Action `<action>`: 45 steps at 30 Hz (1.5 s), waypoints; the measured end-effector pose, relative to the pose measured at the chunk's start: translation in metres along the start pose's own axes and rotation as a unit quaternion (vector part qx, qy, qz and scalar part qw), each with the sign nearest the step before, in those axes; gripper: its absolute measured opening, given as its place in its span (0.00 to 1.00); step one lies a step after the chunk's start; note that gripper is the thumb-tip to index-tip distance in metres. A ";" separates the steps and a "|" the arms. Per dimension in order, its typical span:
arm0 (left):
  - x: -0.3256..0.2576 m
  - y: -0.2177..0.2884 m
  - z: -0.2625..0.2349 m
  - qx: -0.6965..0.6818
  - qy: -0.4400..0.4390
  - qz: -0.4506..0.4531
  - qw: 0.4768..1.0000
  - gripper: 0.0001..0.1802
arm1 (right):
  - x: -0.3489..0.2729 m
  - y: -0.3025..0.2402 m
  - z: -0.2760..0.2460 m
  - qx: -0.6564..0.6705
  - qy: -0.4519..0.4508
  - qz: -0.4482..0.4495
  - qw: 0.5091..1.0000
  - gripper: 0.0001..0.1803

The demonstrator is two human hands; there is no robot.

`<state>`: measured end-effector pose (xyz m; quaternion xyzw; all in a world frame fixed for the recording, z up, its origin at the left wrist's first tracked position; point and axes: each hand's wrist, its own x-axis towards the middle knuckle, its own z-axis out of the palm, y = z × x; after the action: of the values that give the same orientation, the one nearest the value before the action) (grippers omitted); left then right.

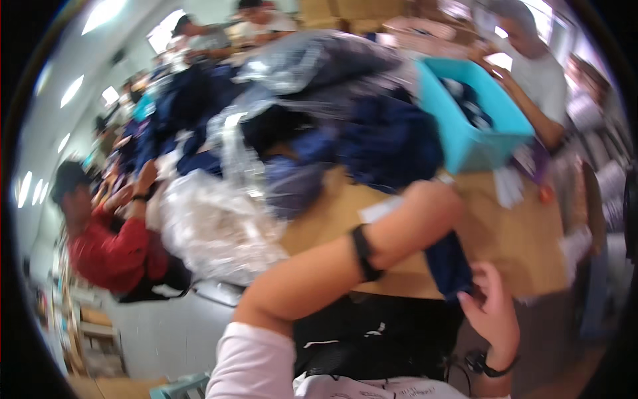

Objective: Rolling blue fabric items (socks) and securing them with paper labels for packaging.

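A narrow piece of navy blue cloth [447, 265] slants down over the table's near edge, between my two hands. At its lower end my right hand [493, 309] has thumb and fingers closed on the cloth. My left hand [435, 205] reaches across the table with its back toward me, above the cloth's upper end. Its fingers are bent down out of sight, so I cannot tell their grip. Just beyond it lies a heap of navy blue fabric [389, 139], and a white slip of paper [380, 210] lies beside the left wrist.
A turquoise bin [485, 143] with dark and white items stands at the right. Clear plastic bags [216, 223] bulge at the left, with a large wrapped bundle [319, 60] behind. A person in red [109, 246] sits left; another in white [531, 80] works beyond the bin.
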<state>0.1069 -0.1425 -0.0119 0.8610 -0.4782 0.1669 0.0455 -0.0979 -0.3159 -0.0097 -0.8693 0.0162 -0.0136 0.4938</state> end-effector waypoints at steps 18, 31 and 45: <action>-0.044 0.012 -0.026 -0.140 -0.096 0.006 0.985 0.25 | 0.016 0.013 0.006 -0.163 -0.017 -0.281 0.946 0.15; 0.002 -0.111 -0.037 0.067 0.002 -0.174 0.982 0.07 | 0.015 0.080 -0.013 0.011 0.105 -0.192 0.976 0.12; 0.031 -0.114 -0.119 -0.147 0.324 -0.204 0.912 0.09 | 0.022 0.065 -0.052 -0.012 0.070 -0.040 0.997 0.20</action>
<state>0.1884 -0.0781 0.1192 0.8219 -0.2703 0.3520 0.3570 -0.0793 -0.3948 -0.0384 -0.8722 0.0158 -0.0937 0.4798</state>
